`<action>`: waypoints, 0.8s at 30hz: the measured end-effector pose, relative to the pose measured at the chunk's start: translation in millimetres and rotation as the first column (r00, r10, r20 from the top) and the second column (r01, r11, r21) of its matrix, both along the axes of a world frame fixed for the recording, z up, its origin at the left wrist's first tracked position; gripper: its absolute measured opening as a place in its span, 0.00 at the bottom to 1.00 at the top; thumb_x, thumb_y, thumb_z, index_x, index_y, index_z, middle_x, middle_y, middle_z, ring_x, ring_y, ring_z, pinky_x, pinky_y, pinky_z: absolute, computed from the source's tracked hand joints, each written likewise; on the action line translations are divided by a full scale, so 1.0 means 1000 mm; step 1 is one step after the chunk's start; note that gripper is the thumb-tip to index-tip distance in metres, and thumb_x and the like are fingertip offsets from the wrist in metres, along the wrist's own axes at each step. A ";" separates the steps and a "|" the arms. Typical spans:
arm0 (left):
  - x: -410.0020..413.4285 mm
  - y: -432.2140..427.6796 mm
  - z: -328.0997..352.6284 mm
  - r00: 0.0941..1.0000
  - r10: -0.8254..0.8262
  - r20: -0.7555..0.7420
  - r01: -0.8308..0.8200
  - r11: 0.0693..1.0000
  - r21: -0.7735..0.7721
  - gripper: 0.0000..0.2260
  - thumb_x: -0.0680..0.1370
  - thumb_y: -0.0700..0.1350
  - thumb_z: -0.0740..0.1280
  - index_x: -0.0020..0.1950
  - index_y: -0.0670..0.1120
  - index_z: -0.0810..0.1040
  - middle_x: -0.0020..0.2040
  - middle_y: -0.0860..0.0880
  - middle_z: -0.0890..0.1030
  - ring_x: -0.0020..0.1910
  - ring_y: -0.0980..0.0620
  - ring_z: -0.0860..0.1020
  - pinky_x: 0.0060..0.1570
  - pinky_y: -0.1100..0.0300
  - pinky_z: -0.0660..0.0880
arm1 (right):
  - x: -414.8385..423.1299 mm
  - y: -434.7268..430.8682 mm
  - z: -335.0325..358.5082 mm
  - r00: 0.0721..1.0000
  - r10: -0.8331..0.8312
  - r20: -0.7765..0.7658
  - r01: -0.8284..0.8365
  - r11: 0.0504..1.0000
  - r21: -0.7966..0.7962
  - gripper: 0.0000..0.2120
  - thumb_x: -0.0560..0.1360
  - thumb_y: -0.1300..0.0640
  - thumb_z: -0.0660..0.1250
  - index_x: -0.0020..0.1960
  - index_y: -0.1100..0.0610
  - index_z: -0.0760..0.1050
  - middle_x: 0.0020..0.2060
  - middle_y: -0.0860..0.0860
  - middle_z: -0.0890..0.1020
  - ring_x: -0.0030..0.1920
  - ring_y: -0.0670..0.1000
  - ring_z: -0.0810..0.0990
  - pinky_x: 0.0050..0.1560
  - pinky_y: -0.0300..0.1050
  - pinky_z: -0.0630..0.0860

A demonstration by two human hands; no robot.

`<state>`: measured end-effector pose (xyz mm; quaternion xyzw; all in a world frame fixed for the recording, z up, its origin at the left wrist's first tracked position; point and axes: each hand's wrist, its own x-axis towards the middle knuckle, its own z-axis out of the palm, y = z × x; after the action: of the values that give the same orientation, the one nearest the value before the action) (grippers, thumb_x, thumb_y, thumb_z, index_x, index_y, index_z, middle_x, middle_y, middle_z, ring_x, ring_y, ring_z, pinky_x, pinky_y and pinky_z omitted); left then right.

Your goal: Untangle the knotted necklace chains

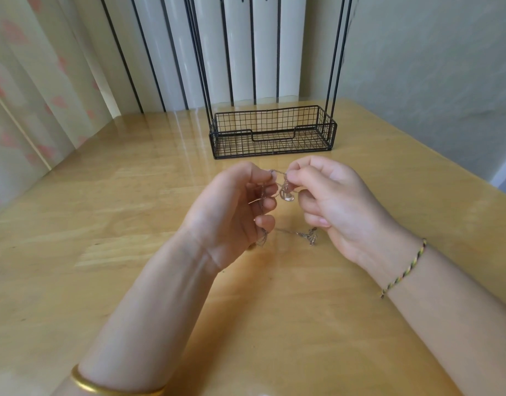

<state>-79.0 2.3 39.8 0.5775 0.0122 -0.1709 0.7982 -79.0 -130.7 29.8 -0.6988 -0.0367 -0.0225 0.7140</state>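
Two thin, silvery necklace chains (285, 184) are held just above a wooden table (132, 195), stretched and looped between a person's two raised hands. The left hand (232, 212) pinches one end of a short, taut run of chain between thumb and forefinger, its other fingers curled inward with more chain trailing down past them. The right hand (332, 204) pinches the other end of that run at its fingertips, its remaining fingers also curled. A small clear pendant (288, 197) dangles in the gap between the hands. Lower down, a knotted clump (310, 238) of chain hangs just beside the right hand's little finger, with a fine strand running from it toward the left hand. A gold bangle (112, 387) circles the left forearm, and a braided cord bracelet (403, 270) sits on the right wrist. Beyond the hands, near the table's far edge, stands a black wire basket (232, 140) with tall black rods (332, 67) rising from its ends. A pale curtain (32, 95) printed with pink hearts hangs at left.
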 end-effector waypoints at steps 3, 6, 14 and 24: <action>0.001 -0.001 0.000 1.000 0.021 0.004 -0.021 1.000 -0.021 0.06 0.74 0.41 0.59 0.38 0.45 0.72 0.34 0.50 0.71 0.29 0.56 0.67 0.24 0.67 0.61 | -0.001 0.000 0.002 1.000 0.021 -0.010 -0.020 0.999 0.038 0.09 0.76 0.64 0.60 0.38 0.55 0.70 0.36 0.54 0.75 0.20 0.43 0.58 0.19 0.34 0.55; 0.002 -0.001 -0.001 0.998 0.052 0.020 -0.052 0.998 -0.030 0.06 0.75 0.40 0.59 0.39 0.45 0.71 0.33 0.50 0.73 0.28 0.56 0.68 0.24 0.66 0.62 | -0.002 -0.001 0.002 0.999 0.034 -0.011 -0.033 0.999 0.024 0.08 0.76 0.63 0.60 0.40 0.55 0.70 0.32 0.54 0.76 0.20 0.43 0.57 0.19 0.34 0.54; 0.002 -0.002 0.001 0.992 0.099 0.083 -0.092 0.993 -0.079 0.08 0.77 0.39 0.57 0.39 0.46 0.72 0.32 0.51 0.76 0.30 0.56 0.68 0.25 0.67 0.65 | 0.000 -0.004 0.003 0.998 0.059 -0.029 -0.057 0.997 0.043 0.06 0.77 0.64 0.61 0.43 0.57 0.73 0.25 0.53 0.75 0.19 0.43 0.57 0.18 0.34 0.53; 0.003 0.000 0.002 0.976 0.192 0.104 -0.175 0.973 -0.152 0.08 0.76 0.40 0.58 0.39 0.48 0.71 0.33 0.50 0.76 0.30 0.55 0.68 0.26 0.66 0.65 | 0.000 -0.011 0.006 0.995 0.094 -0.041 -0.097 0.992 -0.079 0.05 0.74 0.61 0.65 0.39 0.56 0.76 0.25 0.49 0.68 0.20 0.42 0.59 0.20 0.35 0.52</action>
<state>-75.7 2.2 42.1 0.5247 0.0061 -0.0622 0.8490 -79.2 -141.9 35.6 -0.7247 -0.0577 0.0263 0.6861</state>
